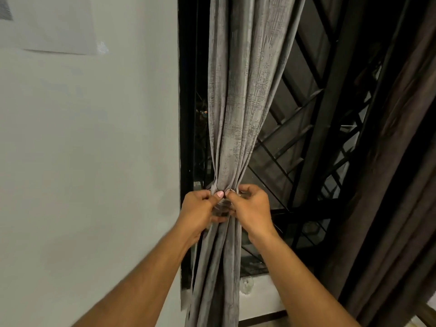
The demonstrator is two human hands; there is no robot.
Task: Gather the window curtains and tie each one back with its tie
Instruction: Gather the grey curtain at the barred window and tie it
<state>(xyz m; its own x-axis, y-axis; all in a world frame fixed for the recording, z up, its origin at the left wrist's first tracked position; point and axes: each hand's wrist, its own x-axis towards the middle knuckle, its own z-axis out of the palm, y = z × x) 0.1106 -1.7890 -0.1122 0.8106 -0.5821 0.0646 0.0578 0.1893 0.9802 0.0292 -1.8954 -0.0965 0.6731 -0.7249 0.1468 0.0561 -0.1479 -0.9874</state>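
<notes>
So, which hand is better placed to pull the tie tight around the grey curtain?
Probably the right hand: its fingertips pinch the tie at the front of the grey curtain. The left hand mostly pins the bunched folds.

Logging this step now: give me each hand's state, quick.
Left hand: closed, fingers pinching the tie around the gathered grey curtain.
Right hand: closed, pinching the same tie from the other side.
</notes>
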